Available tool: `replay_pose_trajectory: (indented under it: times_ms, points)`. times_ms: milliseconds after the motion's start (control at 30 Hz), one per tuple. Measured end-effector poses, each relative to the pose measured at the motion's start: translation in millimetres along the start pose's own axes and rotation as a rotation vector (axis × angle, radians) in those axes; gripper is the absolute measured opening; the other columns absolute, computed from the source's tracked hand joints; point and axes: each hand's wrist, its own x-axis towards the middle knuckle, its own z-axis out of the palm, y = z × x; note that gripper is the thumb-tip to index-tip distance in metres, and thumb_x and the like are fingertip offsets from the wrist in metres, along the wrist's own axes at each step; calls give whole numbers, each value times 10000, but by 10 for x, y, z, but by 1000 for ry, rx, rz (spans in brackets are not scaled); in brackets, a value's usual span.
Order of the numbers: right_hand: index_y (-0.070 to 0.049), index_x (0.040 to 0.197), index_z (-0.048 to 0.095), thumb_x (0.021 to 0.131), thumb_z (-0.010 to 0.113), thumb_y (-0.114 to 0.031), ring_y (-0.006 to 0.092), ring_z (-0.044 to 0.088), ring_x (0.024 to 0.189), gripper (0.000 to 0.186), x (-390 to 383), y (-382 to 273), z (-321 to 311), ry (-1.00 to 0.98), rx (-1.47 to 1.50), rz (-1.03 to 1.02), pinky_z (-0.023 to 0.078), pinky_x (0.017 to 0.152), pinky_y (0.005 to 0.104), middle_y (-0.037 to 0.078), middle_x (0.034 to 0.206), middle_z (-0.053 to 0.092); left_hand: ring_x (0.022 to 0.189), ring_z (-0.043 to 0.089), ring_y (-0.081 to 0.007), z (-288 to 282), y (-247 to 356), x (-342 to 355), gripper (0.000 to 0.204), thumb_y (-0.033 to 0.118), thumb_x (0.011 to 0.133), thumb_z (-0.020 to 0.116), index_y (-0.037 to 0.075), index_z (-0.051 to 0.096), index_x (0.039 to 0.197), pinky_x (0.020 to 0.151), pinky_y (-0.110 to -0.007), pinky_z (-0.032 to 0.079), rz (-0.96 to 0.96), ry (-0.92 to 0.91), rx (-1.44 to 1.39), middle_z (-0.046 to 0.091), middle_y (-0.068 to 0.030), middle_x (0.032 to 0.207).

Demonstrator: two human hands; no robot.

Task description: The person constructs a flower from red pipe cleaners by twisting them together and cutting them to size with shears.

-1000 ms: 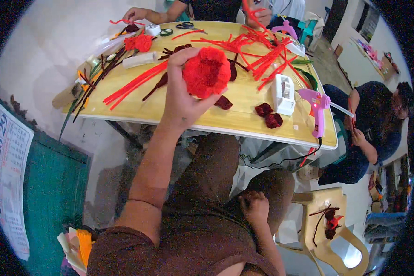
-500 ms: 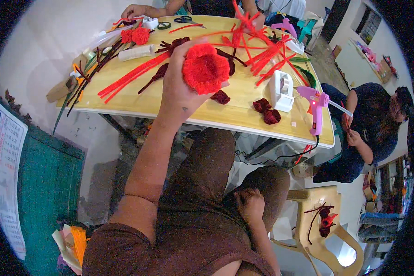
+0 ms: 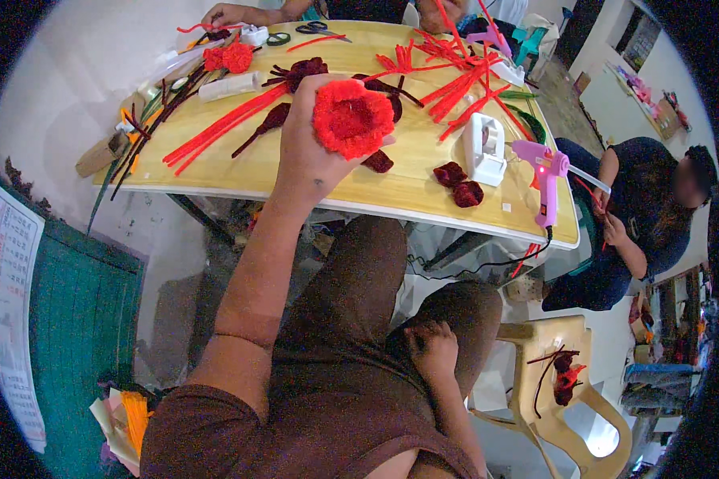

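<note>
My left hand (image 3: 302,152) is closed around the base of a fuzzy red flower (image 3: 353,120) and holds it up over the near half of the table. The cup-shaped bloom faces me, with ruffled petals and a darker hollow centre; its underside is hidden by my fingers. My right hand (image 3: 433,350) rests on my right thigh, holding nothing, fingers loosely bent and the thumb apart. Behind the raised flower lie dark red fuzzy pieces (image 3: 305,73) and long bright red fuzzy stems (image 3: 224,132). Two small dark red rolled pieces (image 3: 466,193) sit near the table's front edge.
On the wooden-topped table (image 3: 240,177) are a white tape dispenser (image 3: 484,150), a lit pink glue gun (image 3: 545,180) with its cord hanging down, scissors (image 3: 319,30) and red stems (image 3: 455,96). A plastic chair (image 3: 539,343) stands right. Co-workers sit across and at right.
The red flower has turned slightly in my left hand, and the whole view has shifted a little. Across the table, a co-worker's hand has moved farther back. My right hand stays on my thigh.
</note>
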Motion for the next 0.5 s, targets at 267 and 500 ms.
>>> replay_pose_trajectory:
  times_ms: [267,500]
  points:
    - [-68,926,676,833,644,-132,324,614,795,118,473,-230,-937,234,468,-128,503,735,397,145,902,645,951,614,-220,3,66,-53,747,196,576,902,50,457,1158,850,-337,505,9,-42,114,593,-102,1065]
    - [-64,1001,665,818,668,-120,261,633,753,191,1358,-665,-1923,457,132,-162,514,663,364,111,964,620,1059,589,-201,-240,382,-117,798,137,594,891,38,424,1233,934,-337,486,-100,-85,142,575,-108,1174]
